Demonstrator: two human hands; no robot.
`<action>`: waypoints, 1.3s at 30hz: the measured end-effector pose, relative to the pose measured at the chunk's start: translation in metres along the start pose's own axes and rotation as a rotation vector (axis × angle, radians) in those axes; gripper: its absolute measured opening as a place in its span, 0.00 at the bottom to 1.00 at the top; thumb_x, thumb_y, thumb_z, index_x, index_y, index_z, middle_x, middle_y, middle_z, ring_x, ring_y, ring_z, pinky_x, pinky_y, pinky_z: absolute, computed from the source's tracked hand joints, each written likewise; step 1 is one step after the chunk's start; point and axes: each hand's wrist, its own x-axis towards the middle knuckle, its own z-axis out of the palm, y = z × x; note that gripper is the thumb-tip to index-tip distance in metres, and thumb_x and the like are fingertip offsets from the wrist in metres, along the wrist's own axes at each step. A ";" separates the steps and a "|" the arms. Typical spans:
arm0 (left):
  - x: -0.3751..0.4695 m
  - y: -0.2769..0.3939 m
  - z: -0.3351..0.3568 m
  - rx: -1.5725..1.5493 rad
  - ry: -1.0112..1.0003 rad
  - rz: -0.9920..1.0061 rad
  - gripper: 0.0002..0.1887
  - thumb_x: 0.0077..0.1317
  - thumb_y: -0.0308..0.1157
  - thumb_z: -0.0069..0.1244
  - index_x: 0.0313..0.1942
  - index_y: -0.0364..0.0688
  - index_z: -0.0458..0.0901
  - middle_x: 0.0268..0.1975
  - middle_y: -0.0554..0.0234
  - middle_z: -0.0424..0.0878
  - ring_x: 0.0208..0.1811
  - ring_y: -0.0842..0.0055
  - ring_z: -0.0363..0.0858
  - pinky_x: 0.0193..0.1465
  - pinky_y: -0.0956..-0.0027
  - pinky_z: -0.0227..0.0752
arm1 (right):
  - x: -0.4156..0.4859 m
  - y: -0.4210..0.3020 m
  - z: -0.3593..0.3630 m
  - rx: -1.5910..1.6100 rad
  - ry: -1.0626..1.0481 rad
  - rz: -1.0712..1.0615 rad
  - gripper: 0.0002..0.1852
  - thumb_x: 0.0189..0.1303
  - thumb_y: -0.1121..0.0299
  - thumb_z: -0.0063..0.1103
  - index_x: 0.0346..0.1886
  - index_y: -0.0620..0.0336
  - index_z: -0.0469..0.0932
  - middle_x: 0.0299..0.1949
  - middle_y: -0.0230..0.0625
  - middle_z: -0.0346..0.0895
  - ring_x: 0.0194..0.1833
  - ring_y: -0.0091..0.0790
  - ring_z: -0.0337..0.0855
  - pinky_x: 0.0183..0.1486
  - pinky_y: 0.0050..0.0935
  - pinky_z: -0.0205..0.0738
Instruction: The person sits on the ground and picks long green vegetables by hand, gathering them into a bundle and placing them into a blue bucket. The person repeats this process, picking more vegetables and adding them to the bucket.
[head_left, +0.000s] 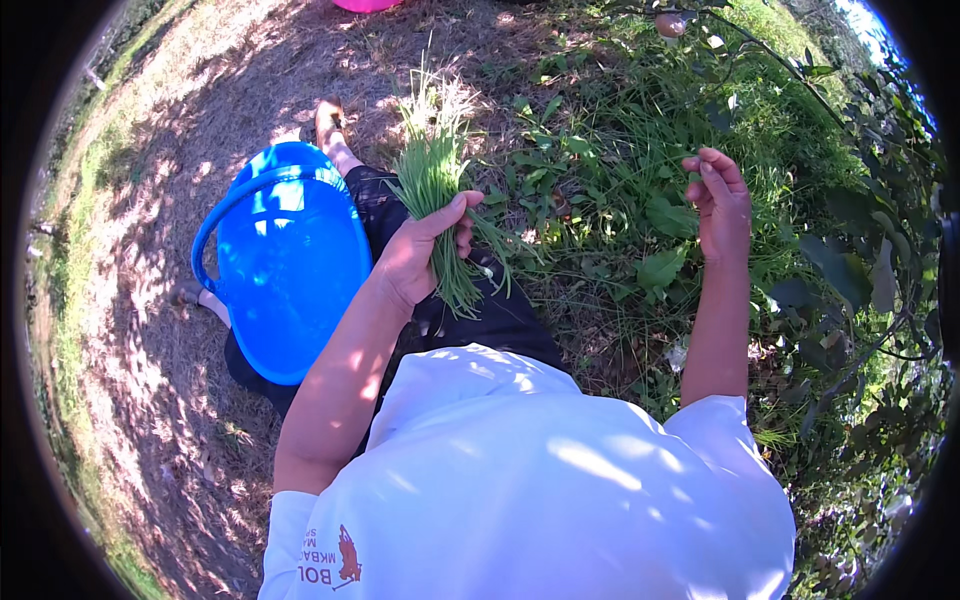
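Observation:
My left hand (427, 244) is closed around a bunch of long thin green stalks (429, 176), chive-like, with their paler ends pointing away from me and the darker ends hanging over my lap. Off to the right, my right hand (716, 187) is raised above the weeds, fingers curled and thumb near the fingertips; a small green bit shows at them, too small to name. A blue plastic basket with a handle (292, 277) rests between my legs, left of the bunch, and no contents are visible in it.
Leafy weeds and grass (660, 217) cover the ground at right. Branches with leaves (840, 262) hang along the right edge, and a round fruit (670, 25) hangs at upper right. Dry, sun-dappled ground (165, 247) lies left. Part of a pink object (366, 4) shows at the top.

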 end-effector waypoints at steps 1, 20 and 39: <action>0.001 -0.003 -0.004 0.026 0.017 0.002 0.15 0.70 0.38 0.47 0.49 0.38 0.78 0.34 0.70 0.76 0.32 0.82 0.73 0.36 0.74 0.69 | 0.003 -0.008 0.009 0.035 -0.035 -0.042 0.08 0.65 0.73 0.54 0.46 0.59 0.78 0.40 0.35 0.82 0.27 0.19 0.74 0.32 0.17 0.71; -0.004 -0.036 0.004 -0.277 -0.025 -0.044 0.13 0.71 0.37 0.46 0.49 0.38 0.76 0.44 0.58 0.82 0.44 0.71 0.83 0.50 0.65 0.78 | -0.051 -0.007 0.146 -0.236 -0.650 0.026 0.07 0.65 0.79 0.50 0.41 0.61 0.77 0.35 0.31 0.80 0.23 0.16 0.72 0.27 0.16 0.70; -0.016 -0.007 -0.004 -0.487 -0.273 0.140 0.10 0.74 0.35 0.37 0.42 0.41 0.73 0.22 0.74 0.64 0.19 0.84 0.61 0.30 0.74 0.61 | -0.091 0.011 0.137 -0.387 -0.700 0.224 0.07 0.65 0.69 0.56 0.42 0.59 0.76 0.27 0.27 0.78 0.23 0.15 0.70 0.26 0.19 0.66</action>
